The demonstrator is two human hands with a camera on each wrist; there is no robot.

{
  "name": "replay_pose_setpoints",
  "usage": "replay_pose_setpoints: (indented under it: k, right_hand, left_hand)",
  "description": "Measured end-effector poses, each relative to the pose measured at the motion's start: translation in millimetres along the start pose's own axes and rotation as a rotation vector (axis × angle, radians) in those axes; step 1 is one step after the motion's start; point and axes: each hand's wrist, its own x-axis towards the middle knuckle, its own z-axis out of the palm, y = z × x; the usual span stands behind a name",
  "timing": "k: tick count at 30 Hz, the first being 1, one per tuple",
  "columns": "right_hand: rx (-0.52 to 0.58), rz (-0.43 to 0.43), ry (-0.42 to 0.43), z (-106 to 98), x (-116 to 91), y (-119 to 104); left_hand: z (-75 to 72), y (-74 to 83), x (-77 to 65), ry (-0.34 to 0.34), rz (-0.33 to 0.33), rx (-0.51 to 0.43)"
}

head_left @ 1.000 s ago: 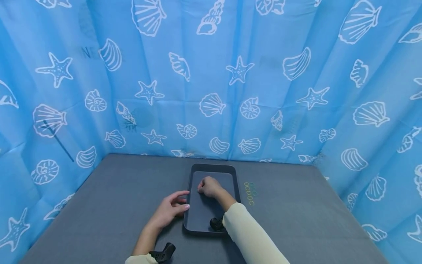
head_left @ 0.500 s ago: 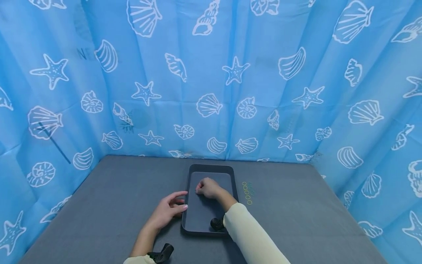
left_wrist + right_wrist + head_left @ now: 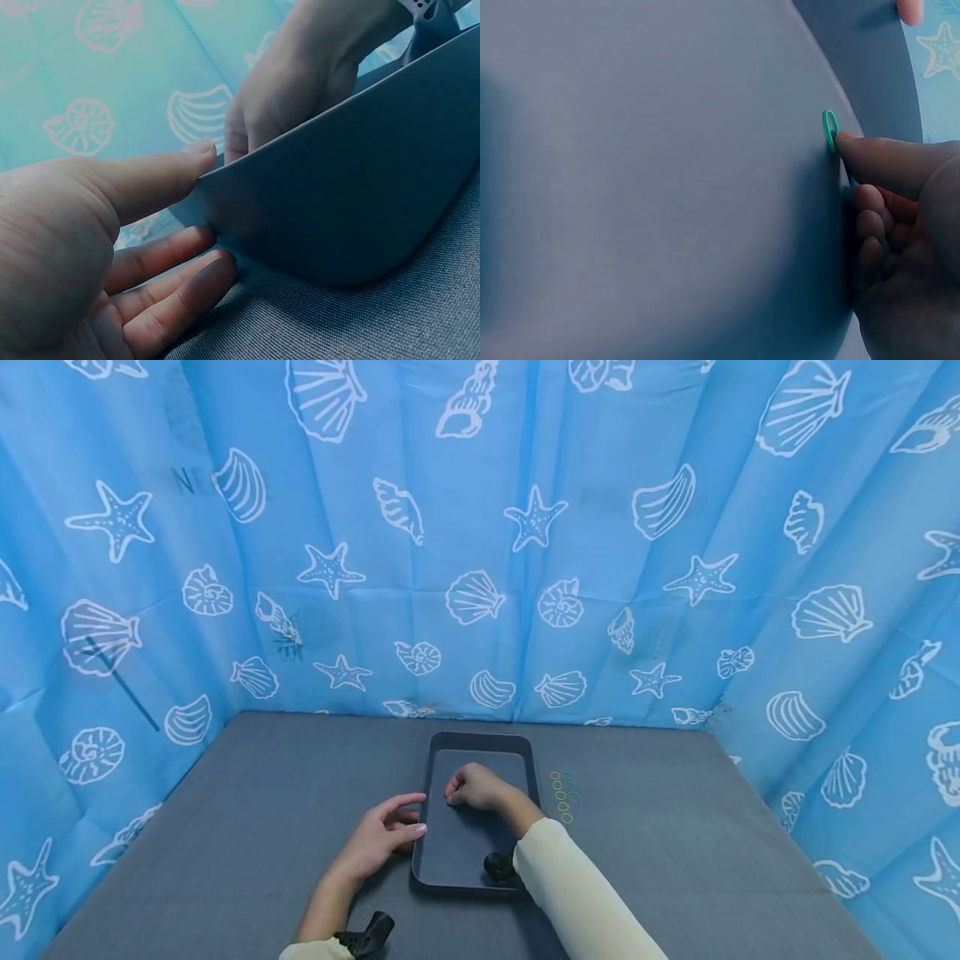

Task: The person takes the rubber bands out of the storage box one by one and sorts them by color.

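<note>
My right hand point(image 3: 474, 787) is low inside a dark grey rectangular tray point(image 3: 468, 856), near its left wall. In the right wrist view, its thumb and forefinger pinch a thin green ring point(image 3: 826, 131), which stands on edge close to the tray floor; the other fingers curl in. My left hand point(image 3: 382, 837) is at the tray's left side with relaxed fingers. The left wrist view has its thumb tip right at the tray rim point(image 3: 330, 109), while two fingers point at the outer wall from below.
Right of the tray, several yellow rings point(image 3: 562, 807) lie in a row on the grey cloth-covered table point(image 3: 675, 827). Green rings point(image 3: 572, 795) lie alongside them. A blue shell-patterned curtain point(image 3: 480, 635) surrounds the table's back and sides.
The view shifts slightly, moving the whole scene a little left in the picture. My right forearm swings slightly right while its fingers stay at the same spot. My left hand stays put.
</note>
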Motion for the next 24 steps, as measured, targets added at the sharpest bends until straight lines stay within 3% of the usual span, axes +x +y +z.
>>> replay_pose_setpoints:
  k: [24]
  right_hand:
    - [-0.057,-0.032,-0.040,-0.9,-2.5,-0.5]
  left_hand:
    - [1.1,-0.7,-0.3,0.015,-0.004,-0.004]
